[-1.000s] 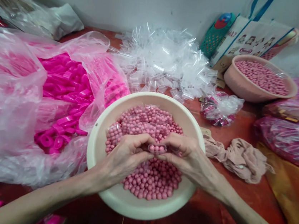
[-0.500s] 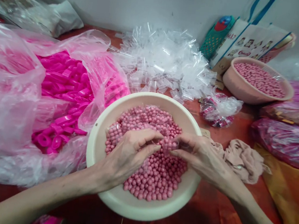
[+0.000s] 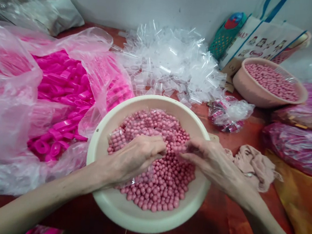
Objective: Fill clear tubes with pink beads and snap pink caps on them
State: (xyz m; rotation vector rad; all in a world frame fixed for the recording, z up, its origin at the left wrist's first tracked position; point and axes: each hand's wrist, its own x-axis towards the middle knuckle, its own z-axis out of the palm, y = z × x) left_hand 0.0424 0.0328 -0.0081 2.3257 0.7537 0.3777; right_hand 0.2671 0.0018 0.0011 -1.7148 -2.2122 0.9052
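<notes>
A cream bowl (image 3: 96,144) holds many pink balls (image 3: 161,194), with clear plastic pieces full of balls lying among them. My left hand (image 3: 143,151) is over the middle of the bowl, its fingers closed together; anything between the fingertips is hidden. Facing it, my right hand (image 3: 205,156) has thumb and fingers pinched on a small clear plastic tube (image 3: 179,149) with pink balls showing in it, partly blurred. A small gap separates the two hands. Below my left hand lies another clear piece (image 3: 145,177) on the balls.
At left, a big plastic bag (image 3: 6,115) spills bright pink plastic parts (image 3: 66,84). Behind the bowl rises a heap of clear plastic tubes (image 3: 173,62). To the right are a knotted bag (image 3: 229,114), a crumpled cloth (image 3: 254,165) and a second bowl (image 3: 252,88) of pink balls.
The fingers of my left hand have closed together and turned down a little. My right hand stays pinched in nearly the same place. The view has shifted slightly.
</notes>
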